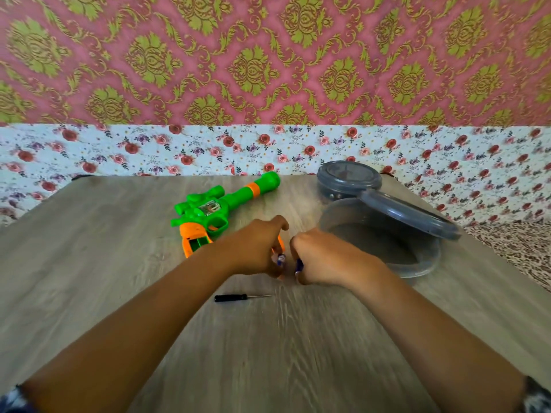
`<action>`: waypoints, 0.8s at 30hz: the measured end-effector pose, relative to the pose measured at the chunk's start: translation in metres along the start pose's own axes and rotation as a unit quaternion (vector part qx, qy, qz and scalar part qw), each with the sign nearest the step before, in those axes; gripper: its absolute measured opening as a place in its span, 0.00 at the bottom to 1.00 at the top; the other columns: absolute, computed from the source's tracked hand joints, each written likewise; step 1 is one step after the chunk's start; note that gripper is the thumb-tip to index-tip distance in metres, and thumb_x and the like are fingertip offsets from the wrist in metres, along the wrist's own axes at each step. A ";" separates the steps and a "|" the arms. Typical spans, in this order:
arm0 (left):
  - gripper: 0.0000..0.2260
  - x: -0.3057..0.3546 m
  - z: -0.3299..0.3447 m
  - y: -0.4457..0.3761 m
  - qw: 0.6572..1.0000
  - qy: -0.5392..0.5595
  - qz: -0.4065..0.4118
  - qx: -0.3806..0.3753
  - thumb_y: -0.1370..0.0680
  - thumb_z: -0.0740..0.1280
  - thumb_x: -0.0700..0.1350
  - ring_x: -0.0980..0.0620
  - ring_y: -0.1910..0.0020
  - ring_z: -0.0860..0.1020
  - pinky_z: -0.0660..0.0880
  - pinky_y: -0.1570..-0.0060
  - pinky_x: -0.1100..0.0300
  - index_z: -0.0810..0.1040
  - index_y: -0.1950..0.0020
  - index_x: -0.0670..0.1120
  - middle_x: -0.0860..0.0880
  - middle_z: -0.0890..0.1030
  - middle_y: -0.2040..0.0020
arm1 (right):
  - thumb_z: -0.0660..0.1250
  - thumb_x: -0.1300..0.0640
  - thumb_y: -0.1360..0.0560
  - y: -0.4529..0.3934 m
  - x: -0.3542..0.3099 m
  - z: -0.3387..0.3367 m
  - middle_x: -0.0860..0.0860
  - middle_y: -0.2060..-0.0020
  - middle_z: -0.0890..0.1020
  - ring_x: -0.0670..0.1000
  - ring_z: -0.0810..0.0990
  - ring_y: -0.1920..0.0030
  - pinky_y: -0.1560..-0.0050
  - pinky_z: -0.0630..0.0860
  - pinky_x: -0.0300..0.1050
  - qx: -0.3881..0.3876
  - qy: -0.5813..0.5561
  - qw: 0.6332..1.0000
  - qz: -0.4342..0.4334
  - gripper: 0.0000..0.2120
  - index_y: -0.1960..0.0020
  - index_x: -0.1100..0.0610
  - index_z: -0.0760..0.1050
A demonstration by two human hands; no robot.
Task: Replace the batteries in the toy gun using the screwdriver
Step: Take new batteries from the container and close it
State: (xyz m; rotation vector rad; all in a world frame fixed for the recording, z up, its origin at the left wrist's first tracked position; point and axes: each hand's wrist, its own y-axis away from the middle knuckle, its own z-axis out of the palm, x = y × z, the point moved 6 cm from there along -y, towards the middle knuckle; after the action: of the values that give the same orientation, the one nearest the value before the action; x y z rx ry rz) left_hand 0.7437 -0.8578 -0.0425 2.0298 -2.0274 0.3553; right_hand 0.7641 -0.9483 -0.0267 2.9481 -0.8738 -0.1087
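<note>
Two hands near green-and-orange plastic toy gun (220, 204), open grip compartment toward them: left hand (256, 248) just right of grip, pinching small blue-tipped battery (281, 259); right hand (323, 257) farther right, curled on another; barrel angled away up-right.

Bright, even daylight; soft shadows; wide-angle bowing at the edges; slight motion blur throughout.
</note>
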 end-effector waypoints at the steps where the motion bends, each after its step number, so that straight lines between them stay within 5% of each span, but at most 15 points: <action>1: 0.36 0.001 0.001 -0.001 1.000 0.006 0.004 0.006 0.35 0.78 0.45 0.52 0.54 0.76 0.67 0.59 0.63 0.63 0.32 0.45 0.47 0.82 0.46 | 0.68 0.61 0.30 0.000 0.000 0.001 0.55 0.62 0.72 0.53 0.72 0.63 0.73 0.62 0.40 -0.001 -0.004 1.000 0.003 0.09 0.58 0.55 0.67; 8: 0.36 0.005 0.006 -0.001 0.999 0.028 0.026 0.020 0.35 0.78 0.44 0.53 0.56 0.76 0.67 0.59 0.64 0.63 0.32 0.46 0.46 0.81 0.44 | 0.69 0.60 0.29 0.000 0.003 0.005 0.56 0.55 0.78 0.55 0.78 0.57 0.63 0.71 0.45 0.015 -0.036 0.999 0.022 0.17 0.42 0.59 0.71; 13: 0.36 0.003 0.007 0.002 0.999 0.035 0.022 0.013 0.34 0.77 0.44 0.52 0.54 0.77 0.69 0.57 0.64 0.64 0.31 0.47 0.46 0.79 0.40 | 0.70 0.57 0.30 0.010 0.003 0.004 0.56 0.52 0.80 0.54 0.78 0.53 0.62 0.68 0.43 0.047 -0.060 0.997 0.017 0.16 0.44 0.58 0.72; 17: 0.34 0.001 0.003 0.006 0.999 0.032 0.018 0.013 0.33 0.77 0.46 0.52 0.47 0.76 0.71 0.51 0.61 0.66 0.31 0.48 0.48 0.77 0.37 | 0.72 0.54 0.30 0.035 0.011 -0.025 0.46 0.49 0.80 0.43 0.77 0.51 0.56 0.70 0.34 0.070 -0.163 0.984 0.003 0.17 0.43 0.52 0.76; 20: 0.33 0.003 -0.001 0.005 0.999 0.036 0.006 0.014 0.32 0.77 0.46 0.51 0.42 0.76 0.73 0.46 0.60 0.67 0.30 0.48 0.48 0.76 0.36 | 0.72 0.54 0.30 0.052 0.040 -0.059 0.44 0.52 0.80 0.34 0.74 0.57 0.53 0.70 0.30 0.138 -0.217 0.966 0.028 0.13 0.46 0.52 0.78; 24: 0.30 0.008 0.002 0.001 1.000 0.026 -0.004 0.005 0.30 0.75 0.45 0.51 0.42 0.76 0.74 0.43 0.58 0.68 0.31 0.48 0.48 0.76 0.37 | 0.72 0.57 0.30 0.058 0.100 -0.083 0.50 0.48 0.81 0.45 0.75 0.52 0.49 0.66 0.38 0.276 -0.199 0.934 0.113 0.14 0.45 0.54 0.78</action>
State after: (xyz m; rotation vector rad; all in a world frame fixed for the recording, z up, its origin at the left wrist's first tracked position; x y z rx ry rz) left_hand 0.7431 -0.8655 -0.0414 2.0133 -1.9904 0.4125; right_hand 0.8234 -1.0479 0.0556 3.3562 -1.5140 -0.5483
